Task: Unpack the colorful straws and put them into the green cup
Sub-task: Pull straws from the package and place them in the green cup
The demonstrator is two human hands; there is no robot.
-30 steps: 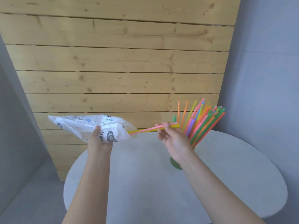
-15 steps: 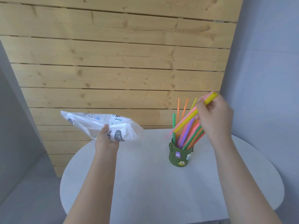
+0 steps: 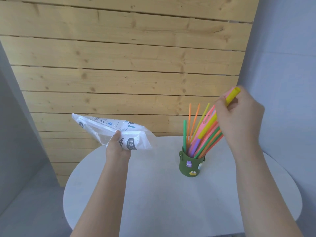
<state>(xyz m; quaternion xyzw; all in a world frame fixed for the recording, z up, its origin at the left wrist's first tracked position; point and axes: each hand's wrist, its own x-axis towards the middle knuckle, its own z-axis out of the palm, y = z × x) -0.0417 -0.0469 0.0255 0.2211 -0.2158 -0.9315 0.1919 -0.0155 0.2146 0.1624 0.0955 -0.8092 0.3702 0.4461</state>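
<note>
White table (image 3: 153,211); right hand (image 3: 239,120) fingers pinch yellow straw (image 3: 209,126); left hand (image 3: 117,149) grips bag (image 3: 109,129).

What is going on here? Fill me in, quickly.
A person is unpacking straws at a round white table. The left hand holds a white plastic bag up above the table. The right hand grips a yellow straw and a pink one beside it, lower ends angled down toward the green cup. Many colorful straws already stand in that cup, fanned out and leaning right.
</note>
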